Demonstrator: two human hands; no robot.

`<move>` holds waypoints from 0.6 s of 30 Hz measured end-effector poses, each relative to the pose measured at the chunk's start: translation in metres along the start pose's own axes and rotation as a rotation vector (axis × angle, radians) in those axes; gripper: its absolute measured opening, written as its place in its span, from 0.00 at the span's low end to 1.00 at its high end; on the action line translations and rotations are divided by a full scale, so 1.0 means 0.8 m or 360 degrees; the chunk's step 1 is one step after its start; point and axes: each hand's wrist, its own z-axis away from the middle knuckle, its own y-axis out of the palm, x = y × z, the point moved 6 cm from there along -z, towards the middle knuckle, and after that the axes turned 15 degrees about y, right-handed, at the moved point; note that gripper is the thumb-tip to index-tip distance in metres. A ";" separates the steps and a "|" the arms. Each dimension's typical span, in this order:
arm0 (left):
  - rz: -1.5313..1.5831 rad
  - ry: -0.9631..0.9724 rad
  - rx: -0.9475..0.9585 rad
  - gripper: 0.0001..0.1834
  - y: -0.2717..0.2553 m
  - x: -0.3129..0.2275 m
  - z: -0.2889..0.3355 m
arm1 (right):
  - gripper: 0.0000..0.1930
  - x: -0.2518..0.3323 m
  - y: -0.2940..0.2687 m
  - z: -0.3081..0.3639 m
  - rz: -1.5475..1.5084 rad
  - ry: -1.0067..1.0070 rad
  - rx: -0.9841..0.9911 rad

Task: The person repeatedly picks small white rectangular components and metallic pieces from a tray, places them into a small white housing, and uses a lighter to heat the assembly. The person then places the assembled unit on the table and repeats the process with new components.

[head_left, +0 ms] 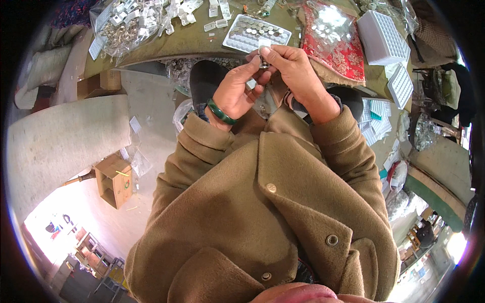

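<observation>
Both of my hands meet over my lap at the table's near edge. My left hand (pixel 235 91) is closed, its thumb and fingertips on a small shiny metal cylinder (pixel 263 63). A small pale plastic piece (pixel 250 84) also shows among its fingers. My right hand (pixel 295 65) pinches at the top of the cylinder, beside a small translucent white square piece (pixel 264 44); its exact grip is partly hidden. Just beyond the hands lies a white tray (pixel 243 44) with rows of small round metal parts.
Bags of clear plastic and metal pieces (pixel 132 22) lie at the table's far left. A red patterned cloth (pixel 356 58) holds a bag of pale pieces (pixel 331 28). Stacked white trays (pixel 381 38) stand at the right. A cardboard box (pixel 113 182) sits on the floor at left.
</observation>
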 end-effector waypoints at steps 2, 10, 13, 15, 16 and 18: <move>0.0203 -0.0087 0.0073 0.15 0.000 0.003 -0.001 | 0.14 0.003 0.000 0.001 -0.0261 -0.0028 0.0163; 0.0815 -0.0468 0.0473 0.10 0.027 0.017 0.003 | 0.11 -0.003 -0.010 -0.012 -0.0528 -0.0060 0.0186; 0.0544 -0.0215 0.0008 0.15 0.007 0.025 -0.002 | 0.12 -0.004 -0.016 -0.012 -0.0449 -0.0083 0.0208; 0.0560 -0.0243 0.0106 0.12 0.013 0.023 -0.003 | 0.16 -0.002 -0.019 -0.009 -0.0231 -0.0089 0.0218; 0.0573 -0.0192 0.0049 0.11 0.013 0.022 -0.003 | 0.17 0.004 -0.019 -0.002 -0.0153 -0.0199 0.0306; 0.0533 -0.0084 -0.0089 0.12 0.010 0.021 -0.003 | 0.19 0.007 -0.018 0.006 -0.0065 -0.0301 0.0361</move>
